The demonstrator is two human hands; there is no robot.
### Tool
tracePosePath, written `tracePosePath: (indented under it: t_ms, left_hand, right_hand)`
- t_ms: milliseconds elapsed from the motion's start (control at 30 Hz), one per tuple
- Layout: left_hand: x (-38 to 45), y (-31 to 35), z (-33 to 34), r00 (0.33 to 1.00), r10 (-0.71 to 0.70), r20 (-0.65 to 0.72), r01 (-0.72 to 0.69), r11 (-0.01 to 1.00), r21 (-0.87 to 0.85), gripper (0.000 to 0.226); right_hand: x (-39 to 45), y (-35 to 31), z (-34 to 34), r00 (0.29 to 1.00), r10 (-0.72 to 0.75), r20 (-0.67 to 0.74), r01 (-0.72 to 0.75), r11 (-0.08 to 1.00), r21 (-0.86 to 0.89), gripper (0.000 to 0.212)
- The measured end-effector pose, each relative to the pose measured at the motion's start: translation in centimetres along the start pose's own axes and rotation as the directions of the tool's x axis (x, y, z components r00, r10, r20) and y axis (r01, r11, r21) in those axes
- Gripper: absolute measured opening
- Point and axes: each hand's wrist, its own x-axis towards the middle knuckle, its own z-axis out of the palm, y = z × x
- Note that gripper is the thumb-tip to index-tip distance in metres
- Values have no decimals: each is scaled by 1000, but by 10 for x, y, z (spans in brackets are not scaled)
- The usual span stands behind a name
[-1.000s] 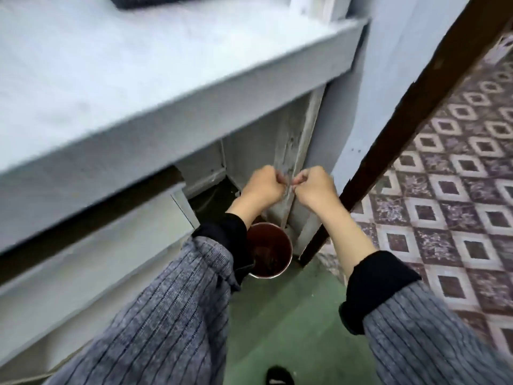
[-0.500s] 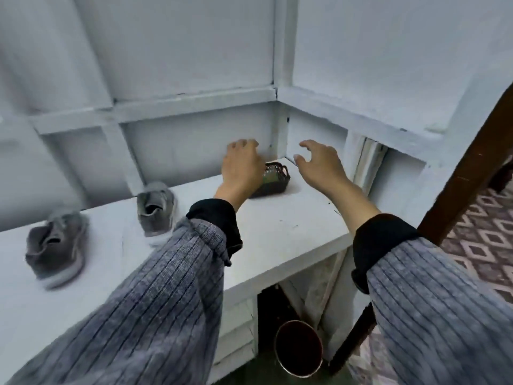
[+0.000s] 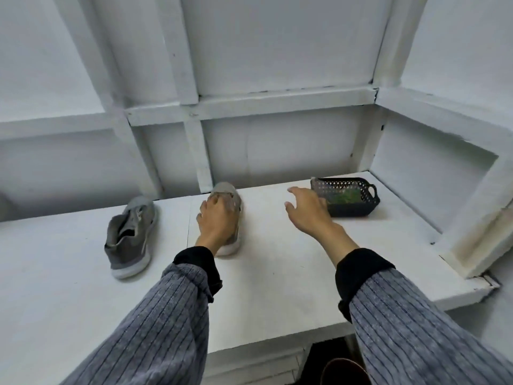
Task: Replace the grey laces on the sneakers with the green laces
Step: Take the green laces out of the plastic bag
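Note:
Two grey sneakers stand on a white shelf. The left sneaker stands alone, its opening towards me. My left hand lies over the top of the right sneaker, fingers curled round its lace area, and hides most of the shoe. My right hand hovers with spread fingers above the shelf, just left of a small black basket. Green laces lie inside the basket.
White panelled walls enclose the shelf at the back and right, with a raised ledge at the right end. A round dark pot sits on the floor below the shelf's front edge.
The view has swung left from the shelf's corner. My left hand moved from near the basket onto the right sneaker. My right hand moved to the basket's left side.

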Motion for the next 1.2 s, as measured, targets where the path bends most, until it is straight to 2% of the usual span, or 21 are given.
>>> tracePosePath:
  t_ms: [133,233,300,533,767,833,900,967,1000,1067,1100,1200]
  left_hand:
    - [40,-21,12,987,-133,94,143,984,-109,62]
    - [69,-31,22,977,-138,164,165,972,-164,72]
    - [84,-35,30,977,-132,167,153,981,-116,72]
    - [114,-28,45,994,-108,-17,107,992,-70,63]
    - [120,5,71,996,-76,50,78,997,-26,59]
    - [120,7,75,994,-98,55,100,994,-34,56]
    - [119,9,76,990,-128,62,132,989,-67,50]
    - [117,16,81,989,-135,64,138,989,-46,45]
    - [116,17,81,988,-144,58,146,989,-26,44]
    - [114,22,84,990,-125,70,126,992,-14,40]
    - [114,23,84,991,-106,86,106,994,2,38]
    - [118,23,85,989,-73,129,65,996,63,33]
  right_hand:
    - [52,12,40,997,-5,80,8,999,-43,44]
    - [82,22,60,995,26,99,-22,999,-42,43]
    - [101,28,73,994,13,111,-9,999,-36,43]
    - [151,29,105,993,-54,102,50,998,39,39]
    - [158,35,111,994,-38,103,39,999,-9,38]
    - [156,45,107,998,-5,65,7,999,-35,38]
    - [151,54,102,997,64,-49,-67,996,-66,39]
    - [145,66,93,958,214,-190,-238,964,-116,44]
    - [143,69,88,931,311,-192,-339,931,-135,47]
    - [136,76,77,857,512,-63,-515,844,-152,49]
    - [134,77,74,840,542,12,-532,829,-169,48]
    - [129,70,74,908,409,95,-383,900,-209,41]
